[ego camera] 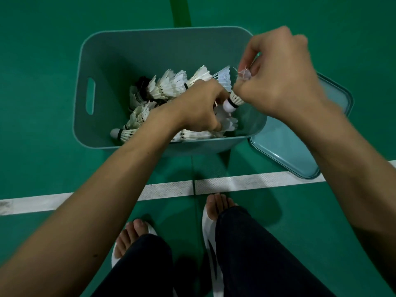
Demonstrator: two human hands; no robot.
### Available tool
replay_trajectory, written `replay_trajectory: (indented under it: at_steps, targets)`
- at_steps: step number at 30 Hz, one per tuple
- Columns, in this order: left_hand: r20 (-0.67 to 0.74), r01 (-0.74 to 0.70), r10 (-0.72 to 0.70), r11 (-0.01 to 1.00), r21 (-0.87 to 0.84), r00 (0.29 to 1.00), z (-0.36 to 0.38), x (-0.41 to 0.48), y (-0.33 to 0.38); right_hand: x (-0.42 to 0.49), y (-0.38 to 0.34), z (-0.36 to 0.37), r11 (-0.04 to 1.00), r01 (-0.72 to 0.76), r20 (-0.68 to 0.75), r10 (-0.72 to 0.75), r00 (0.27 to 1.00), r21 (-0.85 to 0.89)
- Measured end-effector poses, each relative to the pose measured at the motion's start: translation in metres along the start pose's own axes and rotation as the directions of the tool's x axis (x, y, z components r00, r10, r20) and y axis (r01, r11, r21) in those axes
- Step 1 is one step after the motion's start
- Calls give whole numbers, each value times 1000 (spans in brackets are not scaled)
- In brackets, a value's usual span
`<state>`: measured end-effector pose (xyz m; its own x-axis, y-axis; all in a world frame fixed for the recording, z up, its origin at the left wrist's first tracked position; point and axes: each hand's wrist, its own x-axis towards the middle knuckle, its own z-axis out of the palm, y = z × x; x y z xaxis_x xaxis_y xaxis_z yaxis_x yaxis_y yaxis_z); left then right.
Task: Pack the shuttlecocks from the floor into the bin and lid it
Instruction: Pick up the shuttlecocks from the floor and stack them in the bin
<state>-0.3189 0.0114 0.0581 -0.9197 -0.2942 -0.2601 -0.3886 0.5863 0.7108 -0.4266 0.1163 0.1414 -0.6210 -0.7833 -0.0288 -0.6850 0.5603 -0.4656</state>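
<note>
A teal plastic bin stands open on the green court floor, holding several white feather shuttlecocks. My right hand hovers over the bin's right rim and grips a small bunch of shuttlecocks, cork ends pointing down-left. My left hand reaches down inside the bin with curled fingers among the shuttlecocks; whether it holds one is hidden. The matching teal lid lies on the floor right of the bin, partly under my right forearm.
A white court line crosses the floor just in front of the bin. My two feet in white sandals stand behind that line. A darker green stripe runs away beyond the bin.
</note>
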Motion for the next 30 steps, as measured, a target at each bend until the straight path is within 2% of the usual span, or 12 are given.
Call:
replay_trajectory:
  at_steps: [3,6,9,16,20,23,25,28,30]
  targets:
    - [-3,-25,25,988,153,1000,-3,2,-2,-9,4,-4,999,-14,-1,14,1000,-39]
    - [9,-33,32,966,257,999,-2,5,-8,-12,5,7,994,-44,76,52,996,-101]
    - [19,-12,8,964,267,1000,1,4,-14,-14,4,26,990,-81,148,97,984,-112]
    - [56,22,-35,975,221,998,-6,-3,-15,-22,1,55,979,-204,207,201,957,-7]
    - [13,37,-40,984,176,999,-11,-8,-24,-8,0,57,938,-340,408,289,866,58]
    - [8,74,-77,973,217,997,-12,-12,-28,1,-2,62,867,-480,510,356,783,131]
    - [4,75,-79,957,279,997,-9,-12,-28,5,-4,66,884,-461,514,360,779,78]
    - [5,75,-82,928,366,997,-5,-6,-28,6,-7,71,949,-273,489,314,814,-155]
    - [3,80,-88,920,385,996,-5,-3,-28,4,-10,72,947,-154,471,276,838,-281]
